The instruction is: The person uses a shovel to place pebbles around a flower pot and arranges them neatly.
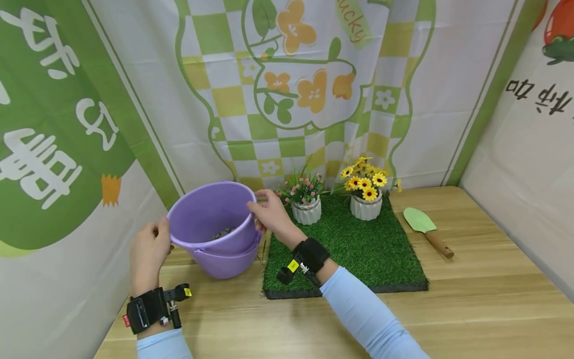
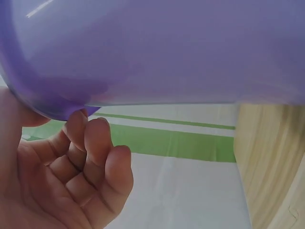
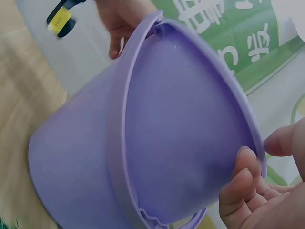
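One purple bucket [image 1: 206,214], positioned at the left part of the bench [image 1: 269,329], directly between the left grip [image 1: 150,247] and the right grip [image 1: 274,217]. In contact with both grips, with mouth facing up and towards the head camera. Contact between base and bench: not possible to tell.

Left grip: narrow, pinching the left side of the rim [image 3: 236,86] between thumb and index finger. In the left wrist view, bucket wall immediately above the bent fingers.

Right grip: narrow, pinching the right side of the rim. In the right wrist view, thumb against one face of the lip, bent fingers at the other.

Handle [image 3: 117,124]: hanging across the front of the outer wall. Contents [image 1: 223,233]: small greyish pieces at the bottom, too small to identify.

Just right of the bucket: green mat [image 1: 350,264]. On the rear part of the mat: pink flowers [image 1: 306,189] in a white pot, near the right grip; farther right, yellow flowers [image 1: 365,180] in a second white pot. Right of the mat, directly on the bench: trowel [image 1: 421,223], with green blade to the rear and wooden shaft to the front. Behind: printed curtain [image 1: 287,144].
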Motion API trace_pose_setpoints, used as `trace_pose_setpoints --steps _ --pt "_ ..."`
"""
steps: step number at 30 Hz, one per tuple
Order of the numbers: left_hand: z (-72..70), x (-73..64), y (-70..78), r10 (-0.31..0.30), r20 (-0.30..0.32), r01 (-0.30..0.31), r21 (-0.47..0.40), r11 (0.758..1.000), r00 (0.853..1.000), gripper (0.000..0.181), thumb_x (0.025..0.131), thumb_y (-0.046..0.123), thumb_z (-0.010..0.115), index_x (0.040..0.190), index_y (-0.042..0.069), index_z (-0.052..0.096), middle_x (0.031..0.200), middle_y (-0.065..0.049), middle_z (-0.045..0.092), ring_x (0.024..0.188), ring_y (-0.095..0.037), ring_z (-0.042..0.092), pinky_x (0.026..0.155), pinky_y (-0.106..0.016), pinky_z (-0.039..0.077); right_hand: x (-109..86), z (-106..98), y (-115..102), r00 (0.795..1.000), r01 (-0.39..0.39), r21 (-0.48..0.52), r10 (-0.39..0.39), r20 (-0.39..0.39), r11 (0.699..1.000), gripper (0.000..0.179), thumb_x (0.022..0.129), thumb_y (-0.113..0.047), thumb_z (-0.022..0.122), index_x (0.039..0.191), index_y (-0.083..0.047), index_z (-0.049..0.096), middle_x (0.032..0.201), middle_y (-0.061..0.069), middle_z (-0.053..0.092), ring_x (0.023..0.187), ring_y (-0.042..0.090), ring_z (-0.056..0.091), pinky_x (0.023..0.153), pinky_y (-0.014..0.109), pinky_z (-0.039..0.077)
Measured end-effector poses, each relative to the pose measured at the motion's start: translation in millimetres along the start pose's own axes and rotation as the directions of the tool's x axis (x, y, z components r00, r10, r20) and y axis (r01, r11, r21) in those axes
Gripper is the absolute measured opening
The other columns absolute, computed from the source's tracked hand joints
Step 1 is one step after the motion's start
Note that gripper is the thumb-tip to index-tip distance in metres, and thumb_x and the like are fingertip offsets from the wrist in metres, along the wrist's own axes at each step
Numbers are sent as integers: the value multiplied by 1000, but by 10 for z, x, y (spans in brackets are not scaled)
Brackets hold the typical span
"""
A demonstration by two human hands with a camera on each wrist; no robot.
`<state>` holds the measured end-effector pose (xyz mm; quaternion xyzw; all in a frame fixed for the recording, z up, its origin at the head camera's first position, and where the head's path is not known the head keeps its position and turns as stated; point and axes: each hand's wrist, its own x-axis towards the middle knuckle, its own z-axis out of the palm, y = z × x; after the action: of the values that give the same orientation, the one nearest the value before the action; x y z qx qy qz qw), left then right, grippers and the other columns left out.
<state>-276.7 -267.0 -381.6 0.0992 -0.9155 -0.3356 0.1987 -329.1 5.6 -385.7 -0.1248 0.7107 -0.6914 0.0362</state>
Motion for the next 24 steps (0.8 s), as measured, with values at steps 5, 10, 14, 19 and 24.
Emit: trace_pose_setpoints --steps 5,10,14,19,24 --pt "0 0 -29 -9 20 9 -30 1000 1000 60 100 50 26 99 2 61 78 -14 62 66 -24 57 55 -34 41 11 8 -1 999 -35 27 35 -1 999 50 93 -20 57 138 -6 39 79 20 60 40 12 45 38 25 40" --pt "5 8 -33 0 37 2 -39 999 999 62 99 52 25 99 2 61 79 -14 62 68 -25 55 56 -34 40 15 6 -3 999 -40 32 40 -11 999 50 93 -18 56 138 -6 39 76 16 60 40 11 44 38 25 39" --pt "6 20 -34 15 41 -12 -65 998 999 60 99 51 28 98 1 60 79 -14 63 65 -20 57 57 -34 43 25 14 0 999 -37 39 38 -20 999 50 92 -17 57 138 -5 39 71 11 58 39 10 44 37 24 39" --pt "4 36 -55 1 58 4 -82 997 998 58 99 51 30 98 1 59 78 -13 63 63 -16 58 58 -32 44 39 37 7 999 -34 47 35 -37 998 49 91 -13 57 137 -4 41 67 5 57 37 9 43 36 23 39" --pt "17 50 -59 -41 50 46 -101 994 998 60 97 53 30 99 1 61 78 -12 63 63 -15 59 59 -32 45 54 44 2 998 -32 44 34 -46 999 49 91 -10 56 137 -2 42 63 4 54 36 9 43 36 23 38"
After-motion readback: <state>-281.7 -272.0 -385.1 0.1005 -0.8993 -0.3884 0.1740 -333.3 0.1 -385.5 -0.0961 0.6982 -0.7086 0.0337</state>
